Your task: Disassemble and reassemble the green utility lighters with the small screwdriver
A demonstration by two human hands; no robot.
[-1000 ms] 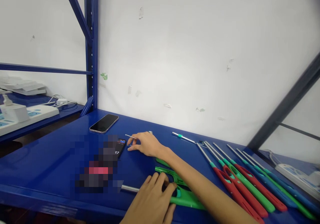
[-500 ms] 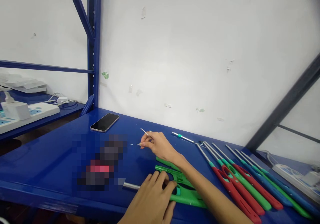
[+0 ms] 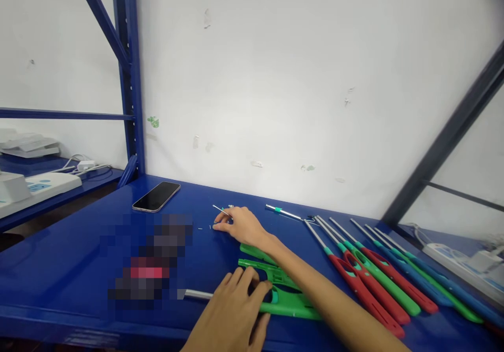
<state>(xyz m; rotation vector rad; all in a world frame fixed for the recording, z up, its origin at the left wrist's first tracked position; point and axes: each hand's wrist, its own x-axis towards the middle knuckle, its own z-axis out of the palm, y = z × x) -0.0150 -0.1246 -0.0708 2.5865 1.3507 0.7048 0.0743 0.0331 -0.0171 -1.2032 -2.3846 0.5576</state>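
Note:
My left hand point(image 3: 236, 307) is wrapped over a green lighter point(image 3: 293, 305) at the front, whose metal tube point(image 3: 199, 294) points left. A loose green shell piece point(image 3: 271, 273) lies just behind it. Beyond, my right hand point(image 3: 242, 226) has its fingers bent low over the table, with a thin metal rod point(image 3: 221, 210) sticking out up and left from them. Beside its fingertips lie two tiny metal pins, one of them point(image 3: 200, 228) farther left. Part of another green piece point(image 3: 258, 253) shows under the right wrist.
Several red, green and blue lighters point(image 3: 394, 284) lie in a row at the right. A metal tube with a green ring point(image 3: 283, 212) is near the wall. A phone point(image 3: 156, 196) and a pixelated dark item point(image 3: 157, 257) are on the left.
The view has shifted slightly. The right fingertips are now off the tiny pin, which lies on the table at a different angle. My left hand remains on the green lighter.

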